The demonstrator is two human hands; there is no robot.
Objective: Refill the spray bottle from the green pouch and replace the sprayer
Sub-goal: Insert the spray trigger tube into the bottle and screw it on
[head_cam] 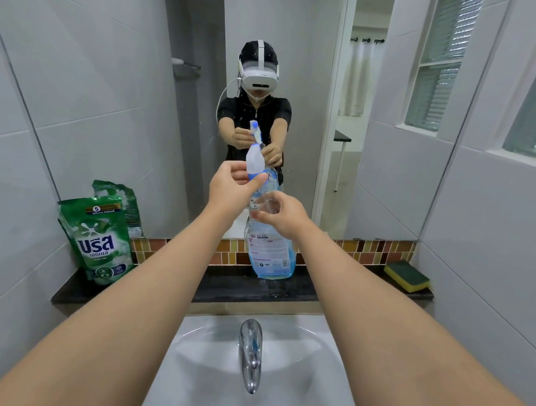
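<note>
A: Where is the spray bottle (271, 250) right now?

B: Centre of the frame, standing upright on the dark counter (222, 287) behind the sink (329, 349), its base against the mosaic tile strip. There is blue liquid in its lower part only.

A: And the hands?

B: The right hand (280, 214) is wrapped around the bottle's clear neck, fingers curled closed on it. I'd judge that is to keep the bottle from tipping or turning while the top is worked. The left hand (234, 186) is just above it, thumb and fingers pinched on the sprayer (255, 160), which sits right at the bottle's mouth and points up toward the mirror.

A: Is the sprayer screwed on or coming off?

B: I cannot tell. The collar is hidden behind the left thumb, so whether it is threaded, loose or merely resting there is not visible.

A: The green pouch (101, 238)?

B: At the left of the frame, standing on the counter's end and leaning into the wall corner, well apart from both hands. That corner props it upright. Its top looks sealed or at least not pouring, though the spout is not clear.

A: Anything else nearby?

B: A yellow-and-green sponge (407, 276) on the counter's right end, and the tap (251, 354) low in the centre, over the sink.
</note>
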